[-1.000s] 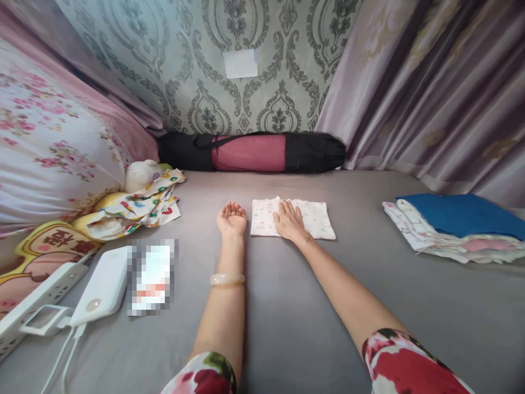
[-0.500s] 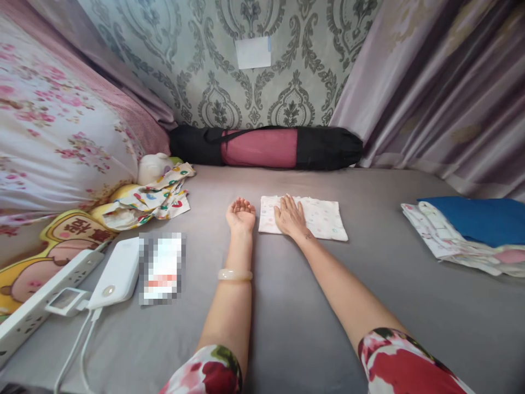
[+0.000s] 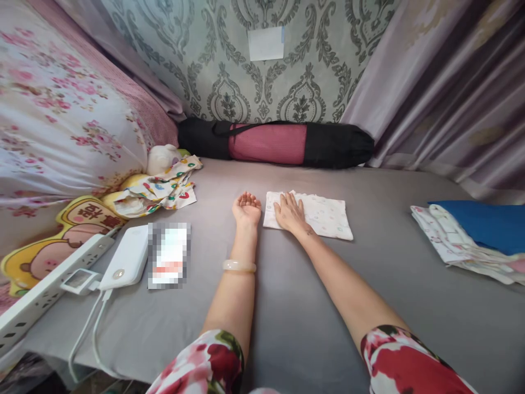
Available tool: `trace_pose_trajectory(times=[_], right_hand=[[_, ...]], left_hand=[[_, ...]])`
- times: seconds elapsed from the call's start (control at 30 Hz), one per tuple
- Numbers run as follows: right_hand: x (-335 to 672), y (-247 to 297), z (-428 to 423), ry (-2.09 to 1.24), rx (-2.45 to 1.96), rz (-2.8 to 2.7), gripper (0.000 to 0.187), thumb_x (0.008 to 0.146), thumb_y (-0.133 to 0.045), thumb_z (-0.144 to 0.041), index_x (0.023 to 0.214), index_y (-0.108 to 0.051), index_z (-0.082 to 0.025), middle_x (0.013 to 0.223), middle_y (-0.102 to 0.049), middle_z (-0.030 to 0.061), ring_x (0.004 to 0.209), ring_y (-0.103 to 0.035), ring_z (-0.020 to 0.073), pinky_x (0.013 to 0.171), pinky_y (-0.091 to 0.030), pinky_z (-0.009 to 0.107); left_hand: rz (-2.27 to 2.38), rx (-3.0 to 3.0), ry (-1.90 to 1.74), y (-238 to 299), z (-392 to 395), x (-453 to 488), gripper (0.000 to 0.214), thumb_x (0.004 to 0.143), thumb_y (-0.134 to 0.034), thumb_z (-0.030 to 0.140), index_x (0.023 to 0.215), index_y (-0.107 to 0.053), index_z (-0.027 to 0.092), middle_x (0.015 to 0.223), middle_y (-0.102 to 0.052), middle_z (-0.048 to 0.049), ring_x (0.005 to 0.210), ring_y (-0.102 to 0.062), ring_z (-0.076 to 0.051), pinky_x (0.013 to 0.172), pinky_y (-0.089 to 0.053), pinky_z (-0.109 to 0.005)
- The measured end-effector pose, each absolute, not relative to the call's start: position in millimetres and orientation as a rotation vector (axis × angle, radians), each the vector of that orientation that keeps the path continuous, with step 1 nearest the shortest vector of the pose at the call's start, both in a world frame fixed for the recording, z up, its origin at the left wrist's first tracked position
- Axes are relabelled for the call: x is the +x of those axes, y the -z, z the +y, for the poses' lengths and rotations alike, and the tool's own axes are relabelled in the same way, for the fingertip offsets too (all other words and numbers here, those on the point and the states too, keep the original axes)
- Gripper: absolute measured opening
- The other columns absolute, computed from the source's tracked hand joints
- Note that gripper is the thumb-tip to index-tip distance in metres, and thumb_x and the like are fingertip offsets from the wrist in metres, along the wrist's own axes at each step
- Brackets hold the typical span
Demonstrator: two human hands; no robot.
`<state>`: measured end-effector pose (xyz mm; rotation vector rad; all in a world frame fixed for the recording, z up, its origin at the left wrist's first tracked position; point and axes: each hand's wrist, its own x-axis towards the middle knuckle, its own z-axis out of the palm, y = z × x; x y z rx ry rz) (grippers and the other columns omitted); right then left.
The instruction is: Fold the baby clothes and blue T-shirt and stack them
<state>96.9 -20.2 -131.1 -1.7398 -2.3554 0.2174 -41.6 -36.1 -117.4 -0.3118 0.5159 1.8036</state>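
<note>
A small folded white cloth with a faint print [image 3: 320, 214] lies flat on the grey bed sheet [image 3: 295, 295]. My right hand [image 3: 289, 213] rests palm down on the cloth's left end, fingers stretched out. Just left of the cloth, my left hand [image 3: 246, 207] lies palm up on the sheet with its fingers loosely curled and nothing in them. A pale bangle [image 3: 239, 266] circles my left wrist.
A black and pink roll bag [image 3: 274, 143] lies along the wall. At the right sits a stack of folded cloths with a blue one on top [image 3: 476, 235]. At the left are a crumpled printed cloth [image 3: 159, 189], a white power bank [image 3: 126, 264], a power strip [image 3: 49, 284] and pillows.
My hands have stayed on the cloth and the sheet. The view has shifted, so everything sits a little further right and higher in the picture.
</note>
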Motion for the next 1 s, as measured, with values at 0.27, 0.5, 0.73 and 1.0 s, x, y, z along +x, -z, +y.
trace_pose_trajectory(times=[0.27, 0.5, 0.73, 1.0], right_hand=[[84, 137, -27, -0.163, -1.689, -2.34, 0.058, 0.101, -0.024, -0.037, 0.149, -0.035, -0.007, 0.158, -0.03, 0.0158, 0.147, -0.021, 0.0277, 0.118, -0.01, 0.049], [85, 138, -26, -0.15, -1.693, -2.349, 0.058, 0.101, -0.024, -0.037, 0.149, -0.035, -0.007, 0.157, -0.031, 0.016, 0.146, -0.022, 0.028, 0.118, -0.012, 0.05], [80, 131, -28, -0.197, -1.694, -2.345, 0.057, 0.1, -0.025, -0.034, 0.147, -0.037, -0.004, 0.157, -0.031, 0.018, 0.146, -0.023, 0.0298, 0.117, -0.014, 0.052], [63, 131, -30, -0.184, -1.512, -2.386, 0.052, 0.1, -0.028, -0.031, 0.144, -0.042, -0.008, 0.156, -0.035, 0.0157, 0.146, -0.025, 0.0263, 0.118, -0.013, 0.049]], left_hand=[[0.551, -0.264, -1.808, 118, -37, -43, 0.022, 0.088, -0.043, 0.018, 0.073, -0.059, 0.016, 0.064, -0.058, 0.0001, 0.057, -0.057, -0.009, 0.057, -0.041, -0.021], [0.541, -0.293, -1.801, 116, -37, -41, 0.02, 0.088, -0.045, 0.018, 0.073, -0.059, 0.016, 0.063, -0.058, 0.0002, 0.056, -0.057, -0.009, 0.057, -0.04, -0.021], [0.509, -0.315, -1.801, 118, -36, -41, 0.02, 0.088, -0.045, 0.018, 0.074, -0.059, 0.015, 0.063, -0.058, 0.0006, 0.055, -0.057, -0.008, 0.056, -0.041, -0.021], [0.45, -0.249, -1.86, 121, -36, -48, 0.023, 0.089, -0.043, 0.02, 0.074, -0.059, 0.016, 0.063, -0.059, -0.0007, 0.057, -0.058, -0.009, 0.058, -0.041, -0.022]])
